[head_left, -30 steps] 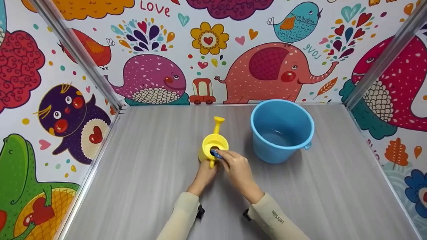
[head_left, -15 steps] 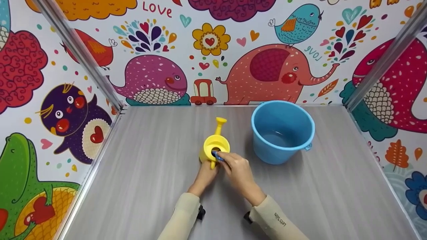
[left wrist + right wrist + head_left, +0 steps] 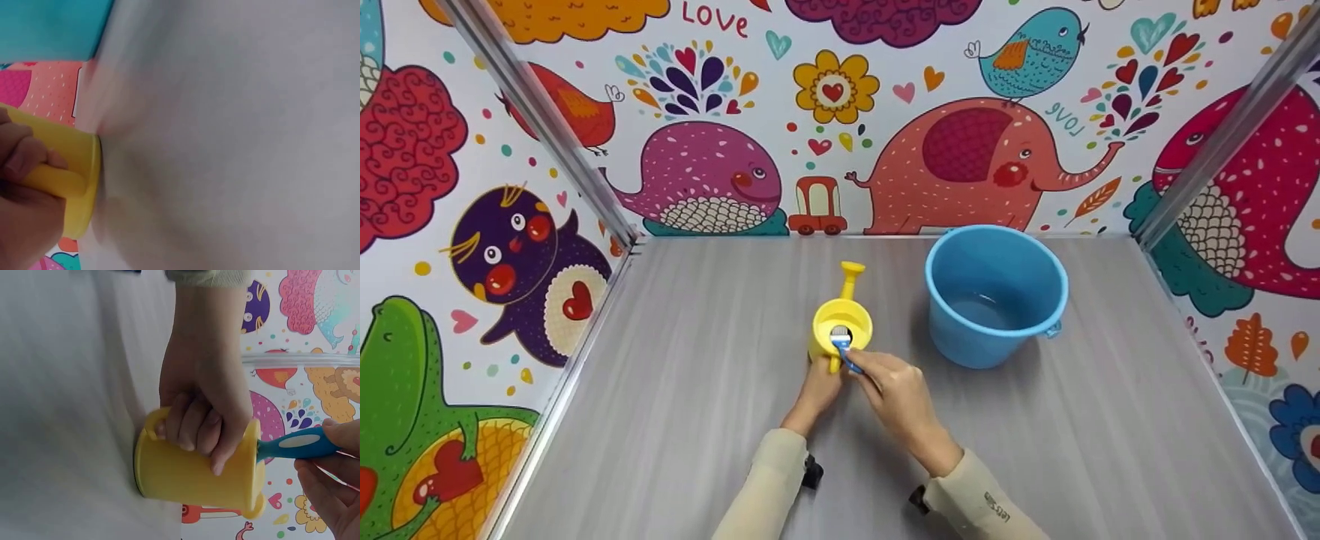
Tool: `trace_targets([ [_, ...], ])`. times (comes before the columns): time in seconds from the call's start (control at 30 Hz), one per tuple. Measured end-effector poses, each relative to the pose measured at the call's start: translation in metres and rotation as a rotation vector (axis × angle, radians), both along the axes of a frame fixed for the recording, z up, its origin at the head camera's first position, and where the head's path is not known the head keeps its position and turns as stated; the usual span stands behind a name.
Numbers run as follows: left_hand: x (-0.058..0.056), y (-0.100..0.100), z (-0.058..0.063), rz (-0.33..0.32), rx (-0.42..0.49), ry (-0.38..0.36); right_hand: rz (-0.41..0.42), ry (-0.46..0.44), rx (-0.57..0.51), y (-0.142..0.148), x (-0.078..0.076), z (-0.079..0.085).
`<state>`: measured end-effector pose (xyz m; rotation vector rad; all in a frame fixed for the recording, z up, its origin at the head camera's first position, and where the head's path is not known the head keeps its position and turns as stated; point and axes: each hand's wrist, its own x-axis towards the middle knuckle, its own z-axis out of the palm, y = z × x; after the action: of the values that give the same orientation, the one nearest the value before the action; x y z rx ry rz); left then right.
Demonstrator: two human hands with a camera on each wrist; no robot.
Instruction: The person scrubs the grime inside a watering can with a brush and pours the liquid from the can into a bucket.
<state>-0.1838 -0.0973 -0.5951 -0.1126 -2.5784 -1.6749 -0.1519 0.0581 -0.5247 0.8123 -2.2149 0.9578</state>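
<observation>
A yellow toy watering can [image 3: 823, 311] stands upright on the table, its spout pointing toward the back wall. My left hand [image 3: 819, 390] grips its handle; in the right wrist view the fingers curl through the handle, with the thumb along the can's side. My right hand [image 3: 901, 397] pinches a small blue-handled tool [image 3: 306, 442] with a white oval inlay, just over the can's top. In the head view the tool's pale, striped, brush-like head shows at the round opening. The right wrist view hides that head behind the can's rim.
A light blue bucket [image 3: 982, 349] stands upright on the grey table [image 3: 690, 390], to the right of the can. Cartoon-patterned panels [image 3: 825, 67] with metal corner rails enclose the back and both sides.
My right hand has drawn back slightly toward me, bringing the blue tool's pale head into sight at the opening. My left hand still grips the watering can, which has barely shifted.
</observation>
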Motion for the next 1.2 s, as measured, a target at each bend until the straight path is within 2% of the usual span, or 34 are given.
trace_targets([
  [0.33, 0.003, 0.001, -0.001, 0.007, 0.010, 0.000, -0.003, -0.012, 0.015, 0.000, 0.004, 0.000],
  [0.5, 0.002, 0.001, -0.001, -0.003, 0.011, -0.002, 0.002, 0.042, 0.016, 0.000, 0.002, -0.004],
  [0.77, 0.002, 0.005, 0.001, 0.012, 0.001, 0.005, -0.057, 0.096, 0.011, -0.004, -0.010, -0.007],
  [0.97, 0.001, 0.006, 0.004, -0.024, -0.038, -0.018, -0.116, 0.046, 0.038, -0.007, -0.021, -0.007],
  [1.07, 0.001, 0.006, 0.005, -0.013, -0.029, -0.036, -0.092, 0.015, 0.047, -0.008, -0.024, -0.008],
  [1.2, 0.001, 0.007, 0.004, -0.030, -0.048, -0.025, -0.055, -0.043, 0.063, -0.008, -0.025, -0.012],
])
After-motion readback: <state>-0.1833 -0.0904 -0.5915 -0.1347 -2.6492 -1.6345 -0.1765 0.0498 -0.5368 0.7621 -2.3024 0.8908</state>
